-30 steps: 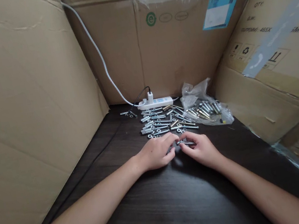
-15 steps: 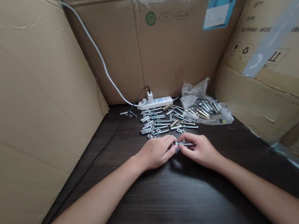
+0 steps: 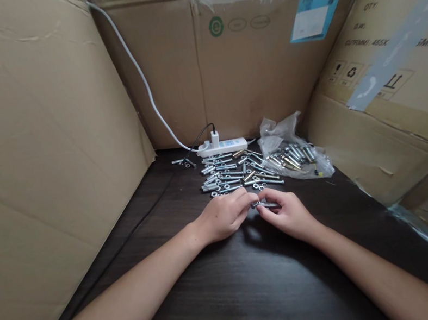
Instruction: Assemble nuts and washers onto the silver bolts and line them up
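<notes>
Pinched between the thumb and fingers of my right hand point(image 3: 289, 214) is a metal expansion bolt point(image 3: 270, 205), lying nearly level above the dark table. My left hand point(image 3: 226, 215) has its fingers closed at the bolt's left end, around what looks like a nut; the fingertips hide part of it. Just behind my hands, loose bolts point(image 3: 228, 174), sleeves and washers lie in rough rows. One nut point(image 3: 255, 186) is near my left fingers.
A clear plastic bag point(image 3: 324, 162) of more bolts lies at the back right. Behind the rows sits a white power strip point(image 3: 232, 146) with a plugged-in charger point(image 3: 215, 139). A black cable point(image 3: 137, 220) crosses the left side. Cardboard walls point(image 3: 165, 69) enclose the table.
My left fingers have shifted slightly right and up over the bolt's end, covering more of it. My right hand stays almost still with the bolt.
</notes>
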`<action>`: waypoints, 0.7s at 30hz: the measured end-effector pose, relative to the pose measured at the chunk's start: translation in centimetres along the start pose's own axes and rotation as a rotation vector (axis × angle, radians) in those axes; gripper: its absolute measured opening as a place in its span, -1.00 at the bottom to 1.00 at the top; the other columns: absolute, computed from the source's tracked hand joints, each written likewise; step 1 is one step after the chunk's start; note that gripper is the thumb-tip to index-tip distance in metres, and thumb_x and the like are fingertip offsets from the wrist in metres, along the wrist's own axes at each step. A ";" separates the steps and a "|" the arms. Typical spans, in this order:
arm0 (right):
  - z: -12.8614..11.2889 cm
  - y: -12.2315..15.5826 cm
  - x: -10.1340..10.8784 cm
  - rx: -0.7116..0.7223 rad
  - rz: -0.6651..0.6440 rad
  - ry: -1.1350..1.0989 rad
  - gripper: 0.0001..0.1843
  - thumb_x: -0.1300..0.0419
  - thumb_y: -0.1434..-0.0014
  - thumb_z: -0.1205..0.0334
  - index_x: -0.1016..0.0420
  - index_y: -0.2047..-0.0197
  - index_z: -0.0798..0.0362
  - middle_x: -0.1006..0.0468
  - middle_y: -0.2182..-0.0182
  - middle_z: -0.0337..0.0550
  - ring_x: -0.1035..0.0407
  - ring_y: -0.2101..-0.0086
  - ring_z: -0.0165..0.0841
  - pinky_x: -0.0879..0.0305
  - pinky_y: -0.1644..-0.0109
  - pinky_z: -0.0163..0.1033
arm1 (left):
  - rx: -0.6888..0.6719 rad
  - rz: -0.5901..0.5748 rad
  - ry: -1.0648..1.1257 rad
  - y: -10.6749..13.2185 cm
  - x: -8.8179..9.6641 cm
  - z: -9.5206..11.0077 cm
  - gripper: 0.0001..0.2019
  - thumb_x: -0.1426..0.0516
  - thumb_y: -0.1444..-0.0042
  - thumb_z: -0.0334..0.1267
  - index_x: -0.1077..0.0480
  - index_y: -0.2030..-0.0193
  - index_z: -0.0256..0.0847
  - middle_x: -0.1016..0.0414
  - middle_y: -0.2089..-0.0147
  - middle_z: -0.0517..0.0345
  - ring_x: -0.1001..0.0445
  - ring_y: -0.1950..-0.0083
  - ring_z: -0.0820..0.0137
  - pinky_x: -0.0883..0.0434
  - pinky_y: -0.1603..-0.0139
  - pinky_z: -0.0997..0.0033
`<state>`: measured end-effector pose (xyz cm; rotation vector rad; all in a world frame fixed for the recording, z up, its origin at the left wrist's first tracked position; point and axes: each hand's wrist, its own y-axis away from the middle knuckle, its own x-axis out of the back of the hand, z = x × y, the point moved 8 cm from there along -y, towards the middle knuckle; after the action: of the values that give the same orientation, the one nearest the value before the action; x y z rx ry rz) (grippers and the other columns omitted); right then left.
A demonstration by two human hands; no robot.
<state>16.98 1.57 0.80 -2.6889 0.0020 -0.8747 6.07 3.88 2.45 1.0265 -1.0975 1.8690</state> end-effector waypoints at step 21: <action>0.0 0.1 0.1 0.006 0.007 -0.015 -0.89 -0.12 -0.10 0.23 -0.39 0.33 0.09 -0.32 0.58 -0.32 -0.14 0.58 -0.50 -0.12 0.51 -0.41 | 0.030 0.033 0.042 0.0 0.3 -0.3 -0.81 0.11 -0.27 -0.29 -0.27 0.10 -0.22 -0.34 0.17 0.11 -0.36 0.22 0.44 -0.32 0.20 0.47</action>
<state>17.13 1.43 0.82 -2.6877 0.0059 -0.8515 5.89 4.22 2.65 0.9873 -1.0707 1.9296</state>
